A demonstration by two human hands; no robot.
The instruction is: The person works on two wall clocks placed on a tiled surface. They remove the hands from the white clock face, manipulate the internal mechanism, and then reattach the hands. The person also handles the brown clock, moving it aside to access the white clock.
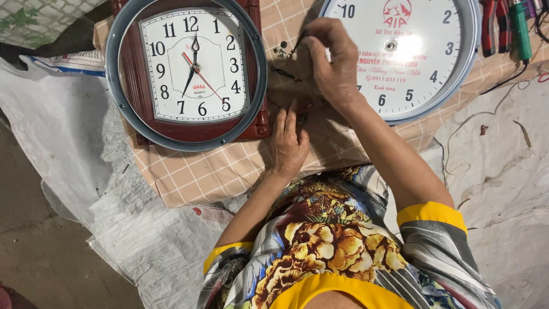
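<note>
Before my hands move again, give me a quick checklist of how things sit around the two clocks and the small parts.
1. Right hand pinching a thin dark part above the cloth: ok.
2. Left hand flat on the checked cloth: ok.
3. Small metal part lying loose between the clocks: ok.
4. Square clock has hands fitted: ok.
5. Round white clock has hands fitted: not ok, centre bare.
6. Pliers within reach: cannot tell.

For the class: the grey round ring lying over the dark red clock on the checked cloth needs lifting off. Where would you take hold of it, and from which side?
Probably grip the grey ring at its outer left rim, coming from the left. There it overhangs the dark red clock frame, so fingertips could slip under its edge. The left hand rests flat on the checked cloth at the other side.
</note>
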